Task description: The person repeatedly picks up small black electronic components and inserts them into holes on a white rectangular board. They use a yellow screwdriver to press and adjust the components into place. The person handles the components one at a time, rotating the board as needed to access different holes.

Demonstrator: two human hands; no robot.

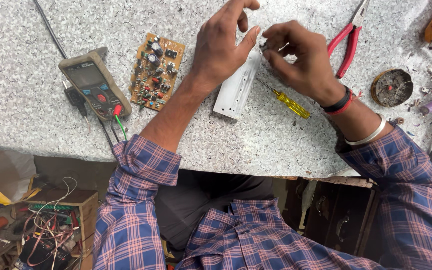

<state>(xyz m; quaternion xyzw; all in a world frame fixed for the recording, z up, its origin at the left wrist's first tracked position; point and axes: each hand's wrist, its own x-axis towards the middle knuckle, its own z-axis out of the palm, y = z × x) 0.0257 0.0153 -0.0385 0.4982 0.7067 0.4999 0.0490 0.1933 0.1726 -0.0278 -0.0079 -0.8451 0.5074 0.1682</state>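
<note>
We look down on a speckled grey worktop [276, 150]. At its right, a small round tin [392, 87] holds grey residue and wire scraps; below the left edge, an open wooden box [51, 225] is stuffed with tangled wires. The front edge runs just above our lap, with bare surface in front of the hands. Our left hand [223, 47] grips the upper end of a white metal plate [238, 82], thumb pressed against its side. Our right hand [298, 57] pinches a tiny dark part [264, 47] at the plate's top. A yellow screwdriver [288, 101] lies just beside the plate; a circuit board [157, 71] and multimeter [93, 85] lie left, red pliers [348, 42] right.
</note>
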